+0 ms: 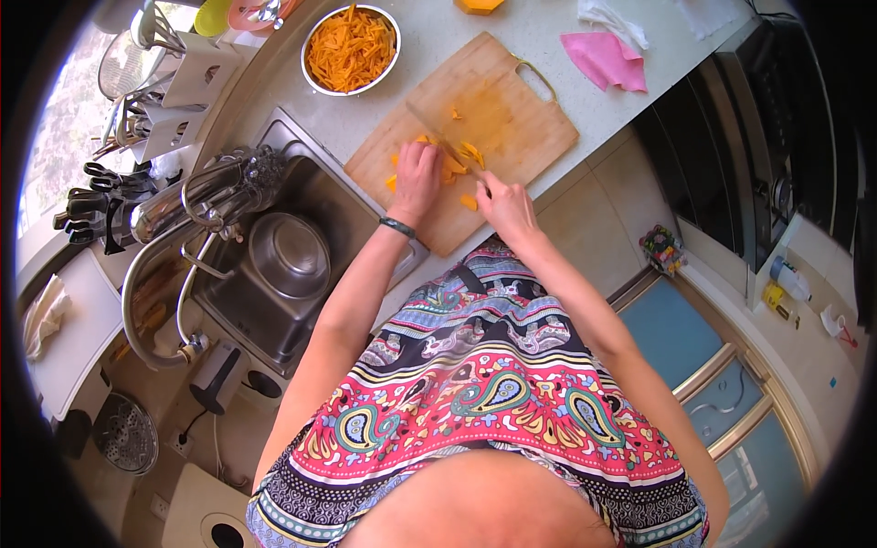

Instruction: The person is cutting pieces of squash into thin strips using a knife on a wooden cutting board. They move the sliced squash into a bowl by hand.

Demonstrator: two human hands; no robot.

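Note:
A wooden cutting board (384, 133) lies on the counter before me. My right hand (508, 207) grips the handle of a kitchen knife (433, 130), whose blade points away to the upper left. With bent fingers, my left hand (418, 175) holds orange squash pieces (452, 166) against the board, close beside the blade. Thin orange strips (473, 155) lie on the blade's other side. One small chunk (468, 202) rests near my right hand, and part of the squash is hidden under my left fingers.
Beyond the board's left end stands a metal bowl (303, 58) heaped with orange strips (353, 51). A larger squash piece (478, 5) sits at the far edge. Left is a steel sink (240, 315) holding a pot (289, 253). A pink cloth (606, 60) lies right of the board.

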